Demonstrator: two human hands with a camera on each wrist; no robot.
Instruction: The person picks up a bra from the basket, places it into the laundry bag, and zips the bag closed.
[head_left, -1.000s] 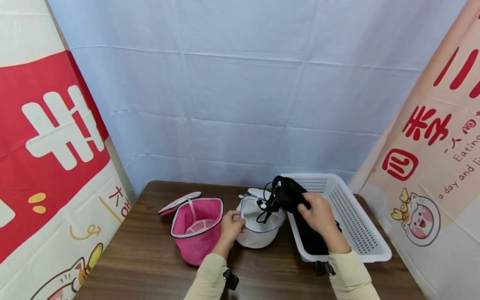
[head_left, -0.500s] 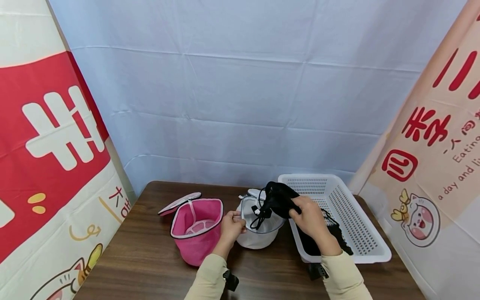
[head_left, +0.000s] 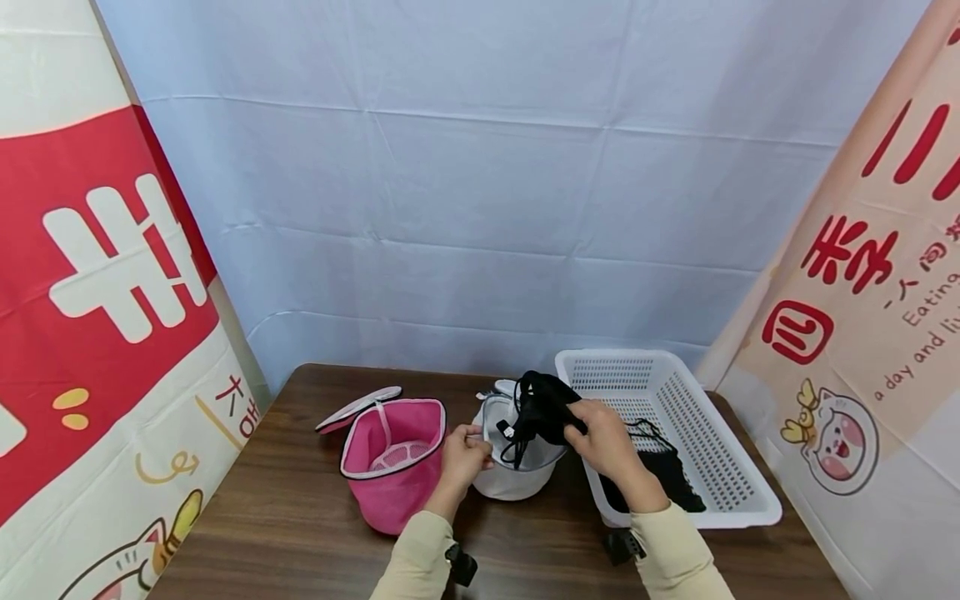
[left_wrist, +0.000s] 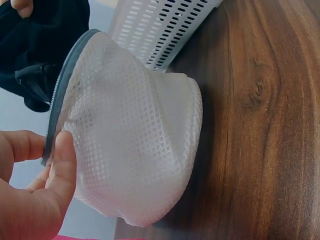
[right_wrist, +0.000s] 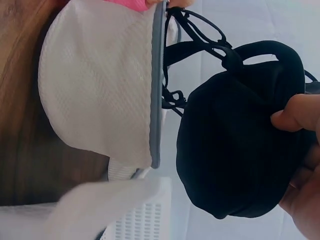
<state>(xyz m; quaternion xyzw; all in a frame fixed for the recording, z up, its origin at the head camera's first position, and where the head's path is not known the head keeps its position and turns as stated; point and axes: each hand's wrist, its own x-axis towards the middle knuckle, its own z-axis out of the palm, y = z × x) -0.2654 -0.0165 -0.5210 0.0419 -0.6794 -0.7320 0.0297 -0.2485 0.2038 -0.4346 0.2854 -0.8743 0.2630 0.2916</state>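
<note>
A white mesh bag point(head_left: 517, 482) with a grey zipped rim stands with its mouth up. My left hand point(head_left: 462, 458) pinches the left side of its rim; the left wrist view shows thumb and finger on the zip edge point(left_wrist: 59, 95). From my right hand point(head_left: 606, 442) a black padded cloth item point(head_left: 546, 404) with thin straps hangs over the mouth. In the right wrist view the fingers grip the black cloth point(right_wrist: 235, 145), its straps point(right_wrist: 200, 35) reaching the bag's rim. A pink bag point(head_left: 393, 496) with its lid folded back stands left of my left hand.
On the right of the wooden table point(head_left: 285, 517) is a white perforated basket point(head_left: 716, 442), with more black lacy fabric point(head_left: 671, 479) in its near left part. A pale blue cloth point(head_left: 480, 183) hangs behind the table, printed cloths at both sides.
My right hand has moved left from the basket, bringing the black item further over the white bag. More of the black fabric in the basket shows. My left hand has stayed on the rim.
</note>
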